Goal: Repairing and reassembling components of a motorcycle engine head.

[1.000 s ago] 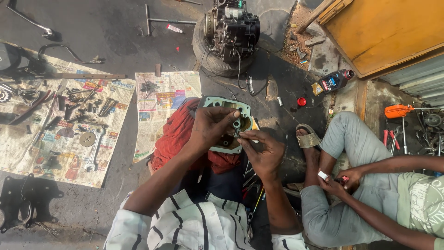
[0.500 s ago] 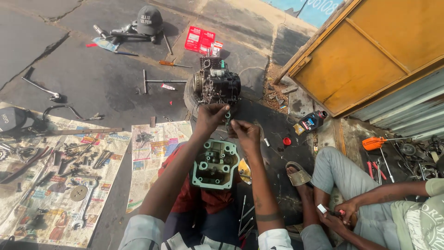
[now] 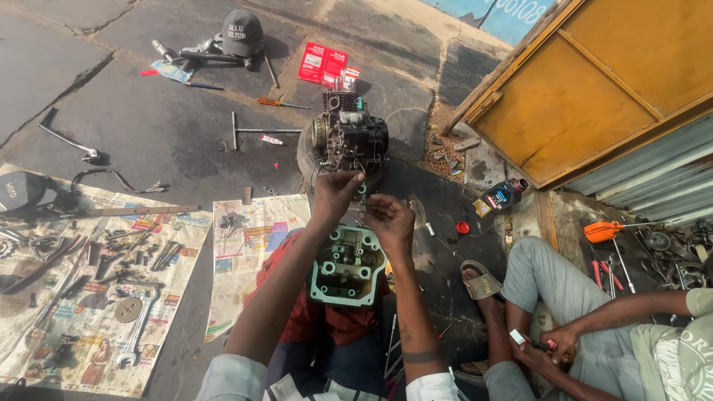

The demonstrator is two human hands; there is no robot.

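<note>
We hold both hands just above the green cylinder head (image 3: 347,266), which rests on our lap over a red cloth (image 3: 312,319). Left hand (image 3: 336,194) and right hand (image 3: 389,220) pinch something small between them, nearer the engine block (image 3: 350,139) ahead.

2 red boxes (image 3: 323,64) lie on the ground beyond the engine (image 3: 350,139). A black oil bottle (image 3: 501,197) with blue-yellow label lies right, near the orange door (image 3: 594,89).
</note>
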